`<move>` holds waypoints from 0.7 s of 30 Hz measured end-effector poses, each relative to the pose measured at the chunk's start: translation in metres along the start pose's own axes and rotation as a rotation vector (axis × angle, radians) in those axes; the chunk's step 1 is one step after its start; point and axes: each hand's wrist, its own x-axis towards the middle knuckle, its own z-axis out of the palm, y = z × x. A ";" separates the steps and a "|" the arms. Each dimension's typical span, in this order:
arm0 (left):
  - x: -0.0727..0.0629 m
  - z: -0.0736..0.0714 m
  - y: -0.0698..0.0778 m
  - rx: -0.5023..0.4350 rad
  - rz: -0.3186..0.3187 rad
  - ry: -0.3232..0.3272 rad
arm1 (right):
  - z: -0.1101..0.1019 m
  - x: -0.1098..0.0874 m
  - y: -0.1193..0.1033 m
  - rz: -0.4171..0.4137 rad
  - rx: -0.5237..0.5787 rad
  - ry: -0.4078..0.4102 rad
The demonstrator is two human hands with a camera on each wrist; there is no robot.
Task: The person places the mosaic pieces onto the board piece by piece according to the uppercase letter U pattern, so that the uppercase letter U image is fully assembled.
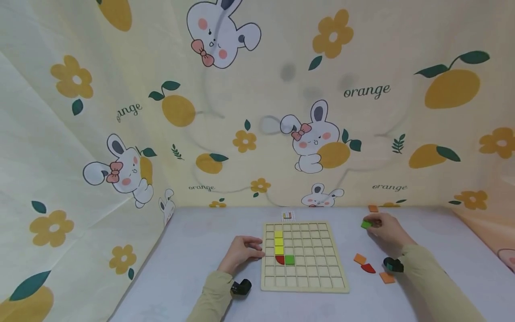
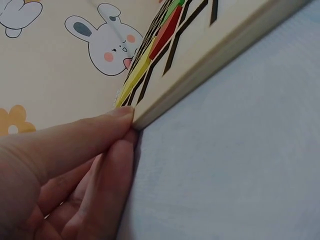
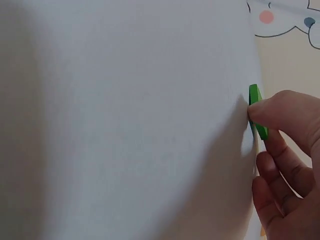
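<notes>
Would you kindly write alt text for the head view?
A person's right hand holds a green tile while the left hand touches the left edge of a gridded board. On it, three yellow tiles form a column above a red piece, with a second green tile beside that. Loose orange tiles and another red piece lie to the right.

Card (image 1: 288, 216) past board's (image 1: 304, 290) far edge: print too small for you to read. Your right hand (image 1: 388, 230) covers part of green piece (image 1: 365, 224). Left wrist view's top edge crops board.
</notes>
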 end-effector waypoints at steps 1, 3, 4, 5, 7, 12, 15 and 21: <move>0.000 0.000 0.000 0.003 -0.001 0.000 | -0.001 -0.001 0.001 -0.012 -0.004 -0.002; -0.001 0.000 0.000 0.008 -0.001 0.000 | -0.002 -0.003 0.003 -0.031 -0.007 0.003; -0.001 0.000 0.000 0.008 -0.004 0.000 | -0.003 -0.004 0.002 -0.040 -0.012 0.009; -0.001 0.000 0.001 0.010 -0.004 0.000 | -0.005 -0.006 0.002 -0.049 -0.015 0.017; 0.000 0.001 0.003 0.012 0.002 -0.002 | -0.008 -0.009 0.000 -0.065 -0.017 0.028; 0.001 0.001 0.004 0.006 0.008 -0.003 | -0.013 -0.013 -0.013 -0.107 -0.008 0.050; 0.001 0.002 0.002 0.004 0.002 0.005 | -0.012 -0.012 -0.024 -0.187 -0.002 0.071; 0.000 0.002 0.002 -0.006 0.002 0.009 | -0.004 -0.014 -0.050 -0.299 0.031 0.063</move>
